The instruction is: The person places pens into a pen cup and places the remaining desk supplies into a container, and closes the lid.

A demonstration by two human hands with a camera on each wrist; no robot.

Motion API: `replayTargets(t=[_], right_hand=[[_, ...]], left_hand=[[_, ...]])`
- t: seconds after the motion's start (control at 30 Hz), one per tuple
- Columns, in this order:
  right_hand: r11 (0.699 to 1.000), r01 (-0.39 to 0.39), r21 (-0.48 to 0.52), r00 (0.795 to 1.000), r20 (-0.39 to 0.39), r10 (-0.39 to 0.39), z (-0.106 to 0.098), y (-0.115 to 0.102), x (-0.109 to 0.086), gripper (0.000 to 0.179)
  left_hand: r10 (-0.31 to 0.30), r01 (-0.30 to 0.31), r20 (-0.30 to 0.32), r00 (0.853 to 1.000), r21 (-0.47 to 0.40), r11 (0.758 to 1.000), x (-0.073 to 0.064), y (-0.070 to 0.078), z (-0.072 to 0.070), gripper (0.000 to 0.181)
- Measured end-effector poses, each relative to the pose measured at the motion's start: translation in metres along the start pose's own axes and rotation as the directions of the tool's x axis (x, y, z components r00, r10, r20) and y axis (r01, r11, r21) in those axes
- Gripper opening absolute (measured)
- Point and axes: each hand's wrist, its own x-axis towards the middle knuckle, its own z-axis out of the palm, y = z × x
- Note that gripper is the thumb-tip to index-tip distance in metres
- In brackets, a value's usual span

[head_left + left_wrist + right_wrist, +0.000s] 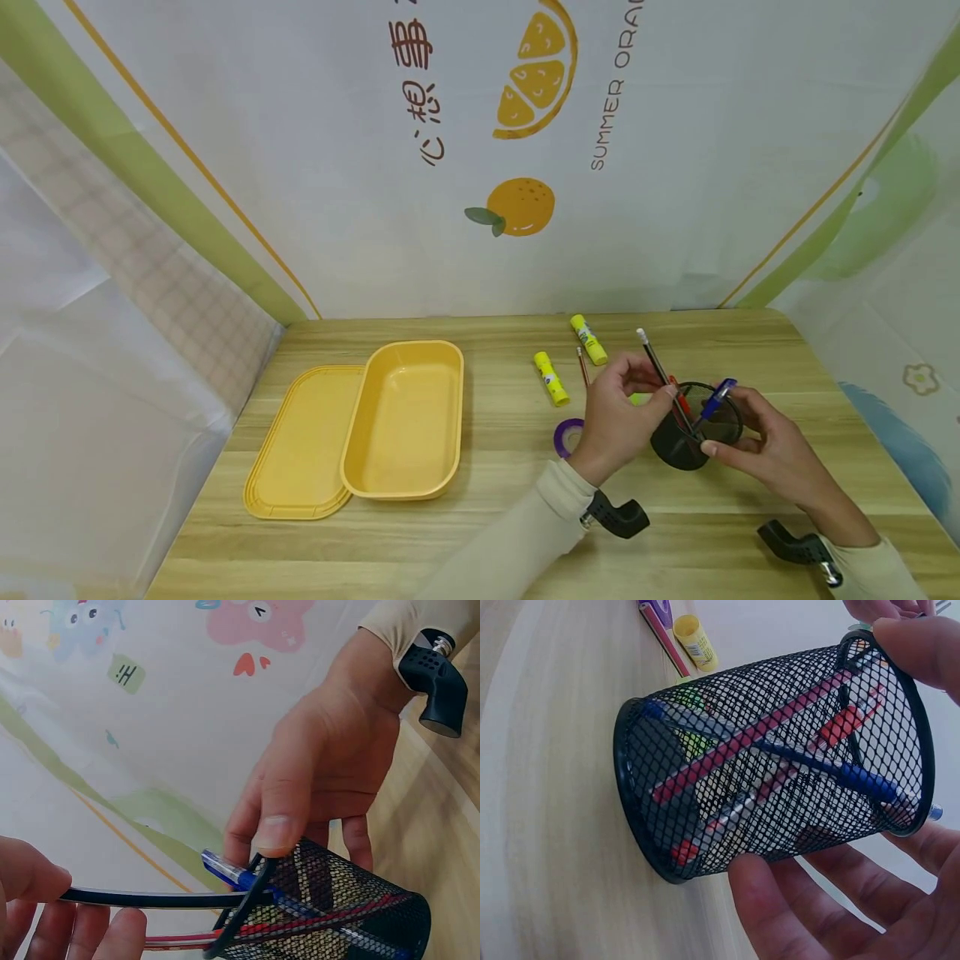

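My left hand (617,421) pinches a dark pencil (654,357) with a white eraser end, slanting down to the mouth of a black mesh pen cup (677,450). In the left wrist view the pencil's lower end (225,900) overlaps the cup's rim. My right hand (780,454) holds the cup, thumb at the rim and fingers around its far side. Inside the cup, seen through the mesh in the right wrist view, are a blue pen (866,782), a red pen (840,724) and a reddish pencil (742,739).
Two yellow glue sticks (552,379) (588,340), a thin pencil (582,367) and a purple tape roll (561,437) lie left of my left hand. A green item (639,399) is partly hidden behind it. Farther left, a yellow box (405,417) overlaps its lid (307,442).
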Motion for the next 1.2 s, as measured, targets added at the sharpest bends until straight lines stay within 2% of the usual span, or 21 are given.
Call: replayTargets(t=[0.3,0.63,1.2], right_hand=[[1.0,-0.007,-0.011,1.0,-0.004,0.007,0.0,0.001,0.0,0.076],[1.0,-0.018,-0.005,1.0,-0.006,0.018,0.001,0.0,0.001,0.075],[1.0,-0.01,-0.014,1.0,-0.003,0.01,0.0,0.0,0.0,0.074]], left_hand=[[-0.046,0.046,0.006,0.999,0.037,0.998,-0.003,-0.008,0.003,0.019],[-0.072,0.07,0.016,0.997,0.094,0.993,-0.005,-0.015,0.008,0.018],[-0.079,0.074,0.032,0.996,0.135,0.988,-0.006,-0.025,0.006,0.017]])
